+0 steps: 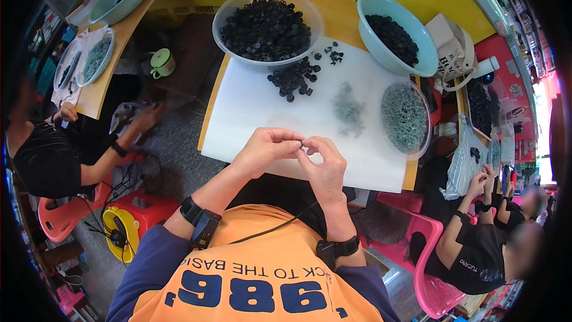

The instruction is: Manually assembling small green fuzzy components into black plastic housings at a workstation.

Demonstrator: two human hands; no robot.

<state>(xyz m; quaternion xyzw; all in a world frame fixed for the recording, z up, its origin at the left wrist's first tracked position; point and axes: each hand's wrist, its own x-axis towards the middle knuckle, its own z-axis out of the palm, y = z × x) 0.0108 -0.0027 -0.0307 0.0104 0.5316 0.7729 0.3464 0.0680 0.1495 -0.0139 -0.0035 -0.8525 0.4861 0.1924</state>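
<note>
My left hand and my right hand meet fingertip to fingertip over the near part of the white-covered table. Between them they pinch a small dark part, mostly hidden by the fingers. Beyond my hands lies a loose heap of small black plastic parts, with a few single ones beside it. To the right of that heap is a small pile of thin grey-green metal pieces. More of these pieces fill a round clear tray at the table's right edge.
A large clear bowl heaped with black parts stands at the far edge. A light-blue basin holds more, with a canvas bag beside it. People work at left and right, near a green mug and a pink chair.
</note>
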